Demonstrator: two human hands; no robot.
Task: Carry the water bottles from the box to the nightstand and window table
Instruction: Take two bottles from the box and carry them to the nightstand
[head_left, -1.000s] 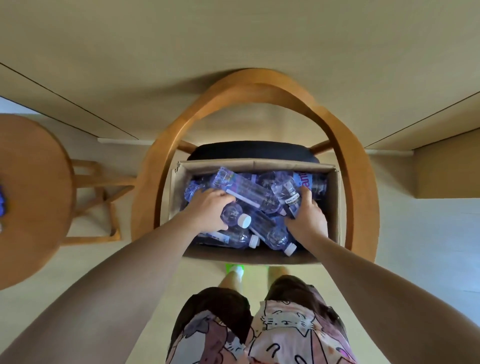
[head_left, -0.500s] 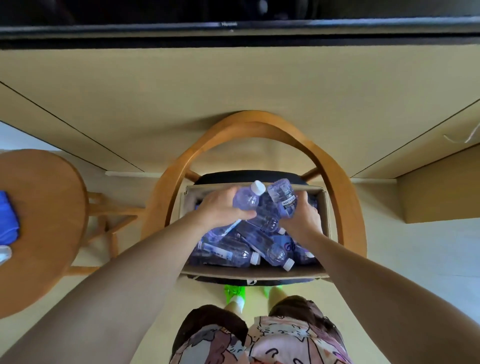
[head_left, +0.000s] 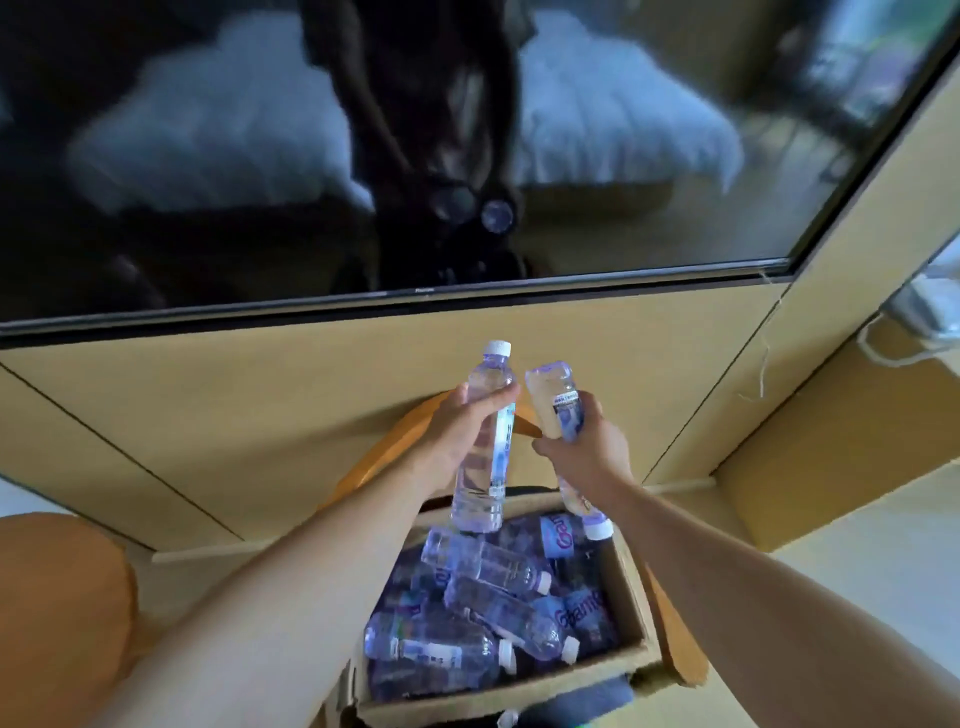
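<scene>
Head view: we see the left hand (head_left: 470, 431) wrapped round the mid-body of one water bottle (head_left: 483, 447), held cap-up and nearly upright, and the right hand (head_left: 582, 447) curled round a second bottle (head_left: 558, 402), held cap-down so that its white cap hangs just above the far right corner of the cardboard box (head_left: 631, 597). Both bottles are lifted clear of the box and almost touch one another near the top. The remaining bottles (head_left: 498, 603) lie jumbled on their sides inside the box, which sits on a wooden chair (head_left: 670, 623) below a dark television screen (head_left: 415, 156). We judge each bottle to be full, hence moderately heavy for one hand, with thin clear walls that would dent under a hard squeeze and a smooth, possibly slippery film label. The firmest hold is, in our estimate, round the waist of the body, where both hands now grasp; the inverted bottle relies on its cap seal and may be better turned upright. Neither the nightstand nor the window table is in view.
</scene>
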